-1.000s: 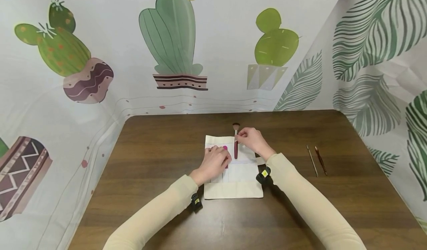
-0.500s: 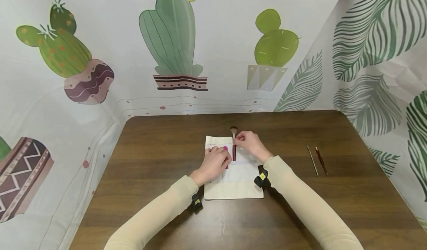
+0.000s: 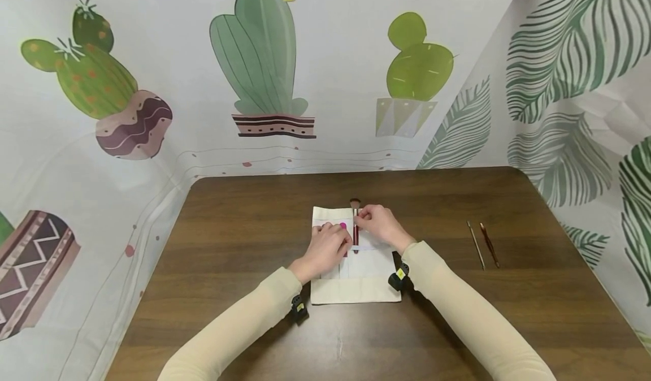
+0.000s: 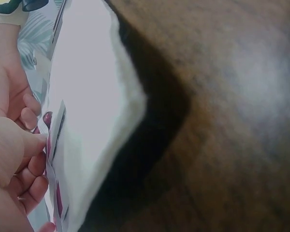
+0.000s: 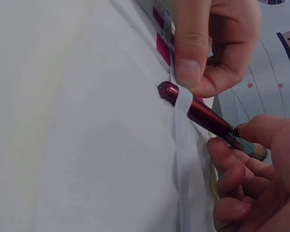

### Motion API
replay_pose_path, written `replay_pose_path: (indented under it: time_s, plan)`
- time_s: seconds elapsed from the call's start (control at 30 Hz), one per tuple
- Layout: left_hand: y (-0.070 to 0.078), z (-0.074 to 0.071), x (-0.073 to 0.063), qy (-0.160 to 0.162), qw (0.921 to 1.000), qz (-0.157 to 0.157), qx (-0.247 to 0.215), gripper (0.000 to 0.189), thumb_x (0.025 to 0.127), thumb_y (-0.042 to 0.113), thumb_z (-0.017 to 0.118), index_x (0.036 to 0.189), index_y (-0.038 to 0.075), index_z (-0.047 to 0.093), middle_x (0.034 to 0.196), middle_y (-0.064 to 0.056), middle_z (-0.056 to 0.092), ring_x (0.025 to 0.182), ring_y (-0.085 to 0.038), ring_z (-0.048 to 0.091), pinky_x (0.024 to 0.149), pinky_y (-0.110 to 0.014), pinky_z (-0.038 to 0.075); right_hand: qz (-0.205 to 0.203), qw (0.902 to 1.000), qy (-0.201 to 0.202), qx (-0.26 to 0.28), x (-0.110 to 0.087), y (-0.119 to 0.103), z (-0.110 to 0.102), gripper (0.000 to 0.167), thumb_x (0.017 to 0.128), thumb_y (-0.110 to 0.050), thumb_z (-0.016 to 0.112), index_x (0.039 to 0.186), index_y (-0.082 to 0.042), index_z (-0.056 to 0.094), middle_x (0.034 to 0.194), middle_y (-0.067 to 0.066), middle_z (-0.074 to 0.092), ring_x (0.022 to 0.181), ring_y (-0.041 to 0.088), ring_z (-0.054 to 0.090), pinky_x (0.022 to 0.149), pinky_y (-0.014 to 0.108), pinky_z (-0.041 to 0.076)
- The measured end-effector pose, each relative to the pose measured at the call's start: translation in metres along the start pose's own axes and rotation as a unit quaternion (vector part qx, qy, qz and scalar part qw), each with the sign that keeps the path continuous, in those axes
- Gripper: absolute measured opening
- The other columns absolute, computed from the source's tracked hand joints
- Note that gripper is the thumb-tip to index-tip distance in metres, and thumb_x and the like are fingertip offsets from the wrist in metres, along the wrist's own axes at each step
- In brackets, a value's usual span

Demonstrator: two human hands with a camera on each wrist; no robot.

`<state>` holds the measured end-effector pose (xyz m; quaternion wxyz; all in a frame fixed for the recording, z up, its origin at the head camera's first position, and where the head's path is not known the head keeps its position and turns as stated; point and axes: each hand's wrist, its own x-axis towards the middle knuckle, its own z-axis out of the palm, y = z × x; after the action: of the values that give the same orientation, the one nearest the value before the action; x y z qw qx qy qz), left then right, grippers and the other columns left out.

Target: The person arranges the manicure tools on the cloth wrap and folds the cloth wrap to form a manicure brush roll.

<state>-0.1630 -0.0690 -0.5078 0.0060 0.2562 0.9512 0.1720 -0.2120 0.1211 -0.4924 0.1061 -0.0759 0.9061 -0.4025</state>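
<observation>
A cream cloth brush roll (image 3: pixel 356 290) lies unfolded on the table. My right hand (image 3: pixel 380 223) pinches a makeup brush (image 5: pixel 208 116) near its metal collar. The brush has a dark red handle and brown bristles pointing to the far side. In the right wrist view, the handle's end pokes through a loop of the white elastic band (image 5: pixel 182 140) stitched across the roll. Beside that loop my left hand (image 3: pixel 328 248) pinches the band between thumb and finger. Pink items (image 5: pixel 163 48) sit under the band by the left hand, mostly hidden.
Two slim tools, one silvery (image 3: pixel 476 245) and one reddish brown (image 3: pixel 489 245), lie on the brown wooden table (image 3: pixel 244 211) to the right. A cactus-print cloth (image 3: pixel 335 76) hangs behind the table.
My right hand has moved the brush toward me and slightly left, and its handle end now passes under the elastic band. The left hand has stayed in place.
</observation>
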Motion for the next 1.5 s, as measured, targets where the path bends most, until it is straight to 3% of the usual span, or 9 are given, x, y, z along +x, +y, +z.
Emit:
replay_pose_path:
  time_s: [0.2,0.63,1.17,1.5]
  plan:
    - [-0.0004,-0.0011,-0.0004,0.008,1.0,0.004,0.001,0.011,0.102,0.021,0.067,0.094,0.018,0.073,0.097,0.004,0.067,0.098,-0.022,0.056,0.093,-0.051,0.038,-0.011,0.9996,-0.006,-0.025,-0.0019,0.0002,0.0016,0.022,0.1,-0.024,0.068,0.097,-0.002,0.072,0.083,0.004,0.07,0.077,0.019,0.059,0.073,0.032,0.047]
    - [-0.0016,0.0008,-0.0016,0.01,0.9999,0.004,0.0,0.011,0.102,0.02,0.066,0.093,0.019,0.072,0.098,0.005,0.067,0.1,-0.022,0.056,0.094,-0.051,0.037,-0.023,0.9959,-0.069,-0.053,-0.0065,0.0006,0.0034,0.023,0.097,-0.021,0.068,0.079,-0.007,0.068,0.067,-0.002,0.062,0.062,0.012,0.05,0.06,0.025,0.038]
    - [-0.0014,0.0031,-0.0016,0.008,1.0,0.005,0.0,0.012,0.102,0.02,0.067,0.091,0.02,0.071,0.096,0.006,0.066,0.098,-0.02,0.055,0.094,-0.05,0.037,0.016,0.9972,-0.051,-0.053,-0.0007,-0.0034,0.0013,0.042,0.104,-0.037,0.061,0.072,-0.009,0.064,0.06,-0.001,0.054,0.058,0.015,0.047,0.058,0.029,0.035]
    - [-0.0003,0.0005,-0.0006,0.006,1.0,0.006,0.004,0.011,0.102,0.02,0.067,0.093,0.019,0.072,0.096,0.005,0.066,0.098,-0.021,0.055,0.093,-0.05,0.037,0.009,0.9966,-0.062,-0.053,0.0006,-0.0006,0.0006,0.035,0.102,-0.031,0.063,0.075,-0.008,0.066,0.064,-0.002,0.056,0.06,0.014,0.047,0.058,0.027,0.035]
